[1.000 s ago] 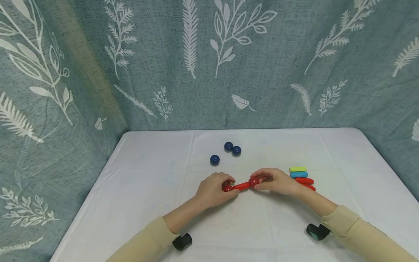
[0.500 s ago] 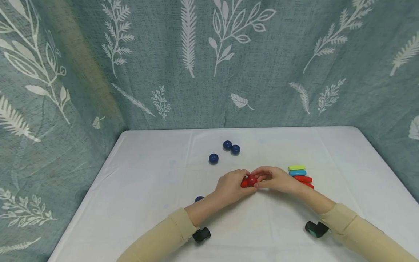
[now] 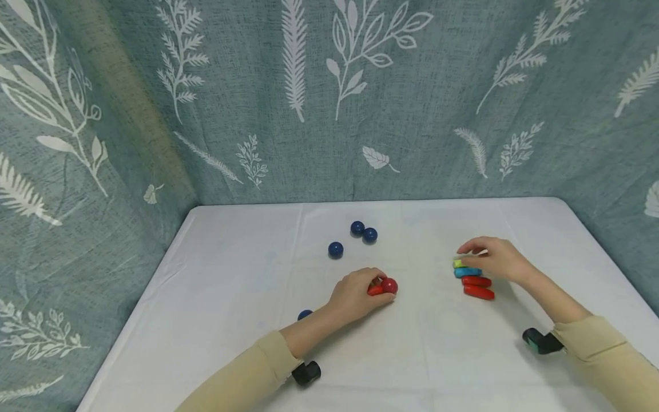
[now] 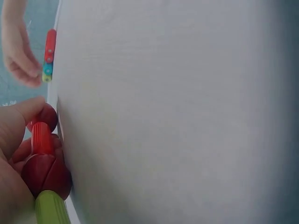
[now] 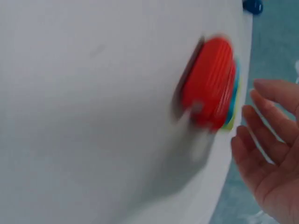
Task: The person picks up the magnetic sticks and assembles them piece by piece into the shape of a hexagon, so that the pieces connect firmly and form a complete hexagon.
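Observation:
My left hand (image 3: 355, 294) grips a chain of toy building rods and balls. A glossy red ball (image 3: 389, 286) is at its right end, by my fingertips, with a red rod (image 4: 42, 137) behind it. A second red ball (image 4: 46, 175) and a green rod (image 4: 51, 207) follow in the left wrist view. Over the rods at the right, my right hand (image 3: 494, 260) reaches with parted fingers and thumb at the yellow-green rod (image 3: 457, 264). In front of that one lie a blue rod (image 3: 467, 273), a red rod (image 3: 476, 281) and another red rod (image 3: 479, 292).
Toward the back of the white-covered table (image 3: 231, 246) are a blue ball (image 3: 336, 249) and two touching ones, a left blue ball (image 3: 357, 228) and a right blue ball (image 3: 369, 235). Another blue ball (image 3: 305, 314) shows partly behind my left forearm. A patterned curtain (image 3: 309, 160) hangs behind.
My left hand has shifted right along the chain, then slightly back left. My right hand has let go of the red end ball and moved right to the rods.

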Available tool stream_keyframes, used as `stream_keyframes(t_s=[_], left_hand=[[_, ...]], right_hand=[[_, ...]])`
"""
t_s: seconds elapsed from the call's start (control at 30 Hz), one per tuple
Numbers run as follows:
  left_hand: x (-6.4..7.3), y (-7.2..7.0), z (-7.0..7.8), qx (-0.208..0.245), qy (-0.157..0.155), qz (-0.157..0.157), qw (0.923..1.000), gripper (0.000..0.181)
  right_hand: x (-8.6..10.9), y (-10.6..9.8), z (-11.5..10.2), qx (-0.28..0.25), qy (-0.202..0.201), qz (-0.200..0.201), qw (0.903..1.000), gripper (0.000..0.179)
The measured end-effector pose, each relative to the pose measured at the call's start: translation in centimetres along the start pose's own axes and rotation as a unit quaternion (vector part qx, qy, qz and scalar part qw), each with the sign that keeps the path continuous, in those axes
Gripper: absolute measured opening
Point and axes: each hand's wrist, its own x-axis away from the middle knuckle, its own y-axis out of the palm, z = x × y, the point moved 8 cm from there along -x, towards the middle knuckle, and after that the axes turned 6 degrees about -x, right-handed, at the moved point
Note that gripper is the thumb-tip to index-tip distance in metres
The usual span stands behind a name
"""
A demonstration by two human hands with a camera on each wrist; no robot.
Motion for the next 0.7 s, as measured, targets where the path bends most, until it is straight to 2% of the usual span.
stream_keyframes(t_s=[0.17, 0.23, 0.3, 0.4, 0.53, 0.7], left_hand=[[0.2, 0.0, -0.4, 0.017, -0.003, -0.002, 0.9998, 0.037], [0.2, 0.1, -0.4, 0.02, -0.004, -0.003, 0.9998, 0.037], [0.2, 0.1, -0.5, 0.02, -0.005, -0.002, 0.9998, 0.037], [0.2, 0.1, -0.5, 0.021, -0.007, -0.002, 0.9998, 0.037], [0.2, 0.0, -0.4, 0.021, -0.008, -0.005, 0.9997, 0.037], [0.0, 0.3, -0.5, 0.016, -0.014, -0.011, 0.9997, 0.037]], right_hand=[[0.0, -0.1, 2.5, 0.0, 0.055, -0.025, 0.9982, 0.034], [-0.1, 0.1, 3.0, -0.01, 0.066, -0.025, 0.9974, 0.038], [-0.4, 0.3, 3.1, -0.012, 0.062, -0.015, 0.9979, 0.038], [-0.8, 0.5, 2.5, -0.004, 0.032, 0.004, 0.9995, 0.034], [-1.0, 1.4, 0.3, -0.006, -0.036, 0.015, 0.9992, 0.027], [-0.7, 3.9, -3.4, -0.04, -0.114, -0.019, 0.9925, 0.023]])
